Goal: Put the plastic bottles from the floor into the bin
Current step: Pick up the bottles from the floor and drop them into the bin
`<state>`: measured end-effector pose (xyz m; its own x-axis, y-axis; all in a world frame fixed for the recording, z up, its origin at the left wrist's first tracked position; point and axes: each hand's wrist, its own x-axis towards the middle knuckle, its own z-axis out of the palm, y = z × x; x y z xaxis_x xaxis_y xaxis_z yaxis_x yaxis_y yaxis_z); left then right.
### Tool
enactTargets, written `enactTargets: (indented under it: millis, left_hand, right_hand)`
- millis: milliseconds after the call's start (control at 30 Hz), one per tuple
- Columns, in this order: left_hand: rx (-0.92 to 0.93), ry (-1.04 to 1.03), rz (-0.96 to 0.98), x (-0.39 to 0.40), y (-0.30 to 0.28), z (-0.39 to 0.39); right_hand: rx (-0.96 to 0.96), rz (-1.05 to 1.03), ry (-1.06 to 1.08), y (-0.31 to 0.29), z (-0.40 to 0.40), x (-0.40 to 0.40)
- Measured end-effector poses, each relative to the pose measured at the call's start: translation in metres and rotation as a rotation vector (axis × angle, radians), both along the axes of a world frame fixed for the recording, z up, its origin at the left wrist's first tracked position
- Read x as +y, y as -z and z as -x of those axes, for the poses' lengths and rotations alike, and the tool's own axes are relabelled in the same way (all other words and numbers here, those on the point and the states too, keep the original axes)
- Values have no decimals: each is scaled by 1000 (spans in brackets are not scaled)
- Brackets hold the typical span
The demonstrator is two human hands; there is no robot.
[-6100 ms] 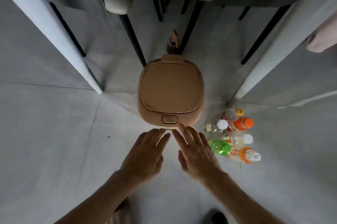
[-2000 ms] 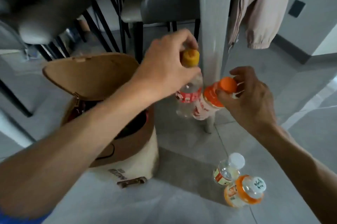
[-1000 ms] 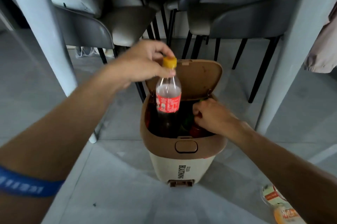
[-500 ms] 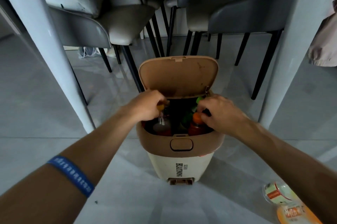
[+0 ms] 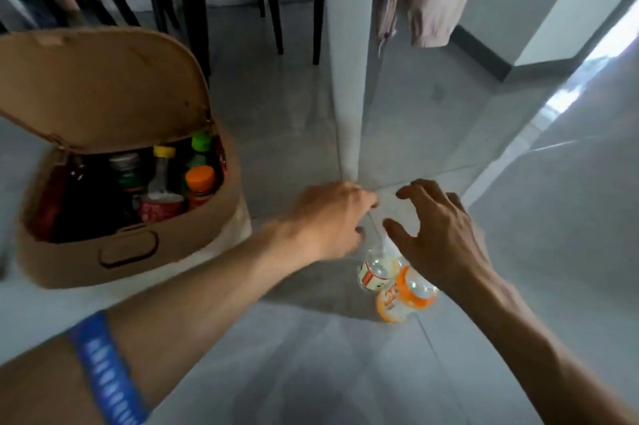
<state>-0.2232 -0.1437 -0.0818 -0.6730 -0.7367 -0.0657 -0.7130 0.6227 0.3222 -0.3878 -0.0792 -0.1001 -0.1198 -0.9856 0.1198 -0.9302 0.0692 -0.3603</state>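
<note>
Both hands (image 5: 377,224) left the bin (image 5: 138,251), empty, spread above two bottles (image 5: 390,281).

Both hands, left (image 5: 328,220) and right (image 5: 439,238), reach forward, fingers spread.

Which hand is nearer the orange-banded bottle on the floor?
Right. The right hand hovers open just above the orange-banded bottle; the left hand is farther left, nearer the clear bottle.

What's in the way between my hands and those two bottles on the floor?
Nothing visible: both hands, left hand and right hand, hover open directly above the clear bottle and orange bottle.
</note>
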Motion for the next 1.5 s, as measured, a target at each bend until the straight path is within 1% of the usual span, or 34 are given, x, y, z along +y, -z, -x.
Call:
enactTargets:
  millis: [67,100,133,200,267,367,433,500,600,733,833,900,967,1033,1100,1167,1300,1367,1467,1500]
  left_hand:
    - [-116,86,-99,9,39,33]
    - [-152,124,-125,13,54,45]
    - [-151,142,-137,17,66,57]
    - [-80,106,-157,19,79,69]
    - [-37,71,-129,15,83,66]
    - [-9,36,-68,11,70,41]
    - [55,-8,-60,8,43,23]
    - [176,-51,-34,4,-3,3]
    - [323,-92,15,-11,-84,-33]
    - [456,-225,168,-20,-182,-100]
    - [505,-344,308,-15,-223,-156]
    - [476,-425,306,-12,-236,-195]
    - [351,-497,196,-14,-236,-225]
    - [225,-538,107,-19,-221,-248]
    - [184,-551,47,-26,-197,-262]
    - [147,-570,-8,-31,-174,-278]
    - [-72,-595,-93,-44,-125,-299]
    - [-80,-611,-139,-46,-98,-304]
    - [-1,-646,-178,-47,-66,-309]
    - [-2,-632,-171,-48,-61,-308]
  right_hand:
    - [87,-169,63,15,15,22]
    - [82,-227,62,22,17,30]
    - [62,-263,48,29,20,36]
    - [17,-270,28,39,24,40]
    - [-29,-231,27,44,26,35]
    - [-74,-187,23,42,23,24]
    - [-130,-103,4,29,19,14]
    - [-197,20,-45,3,7,-1]
    - [-266,270,-120,-51,-18,-25]
    - [-367,543,-228,-127,-61,-46]
    - [-514,662,-311,-164,-98,-55]
    - [-550,679,-383,-176,-126,-59]
    - [-545,637,-461,-177,-153,-64]
    - [-535,545,-511,-167,-177,-70]
    - [-513,439,-525,-153,-196,-78]
    - [-442,336,-539,-139,-216,-84]
    - [-281,187,-587,-115,-242,-93]
    - [-245,138,-581,-105,-249,-97]
    - [-213,45,-566,-90,-254,-103]
    - [-193,28,-556,-86,-255,-105]
